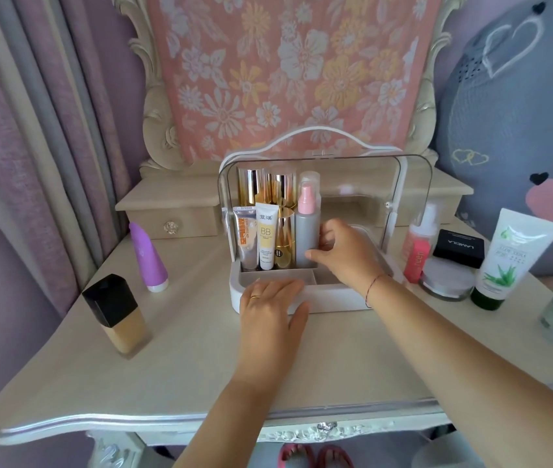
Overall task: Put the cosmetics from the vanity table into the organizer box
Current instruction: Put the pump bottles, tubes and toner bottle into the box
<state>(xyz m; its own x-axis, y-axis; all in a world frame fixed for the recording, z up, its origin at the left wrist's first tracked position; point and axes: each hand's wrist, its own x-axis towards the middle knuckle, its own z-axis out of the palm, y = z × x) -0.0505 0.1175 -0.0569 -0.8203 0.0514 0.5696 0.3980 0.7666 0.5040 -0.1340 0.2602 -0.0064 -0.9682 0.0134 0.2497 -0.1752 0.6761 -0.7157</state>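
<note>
Left hand (270, 307) before organizer box (336, 295); foundation bottle (118, 315) leftward.

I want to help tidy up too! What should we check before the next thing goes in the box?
1. Grey spray bottle standing upright in the organizer box: ok, the right hand is on it.
2. Box steadied: ok, the left hand rests on its front edge.
3. Lid open: ok, the clear cover is swung up.
4. Free space in the box: ok, the front compartments look empty.
5. All cosmetics packed: not ok; the foundation bottle, purple tube, aloe tube and black compact sit on the table.
6. A hand free to pick up: not ok, both are busy.
</note>
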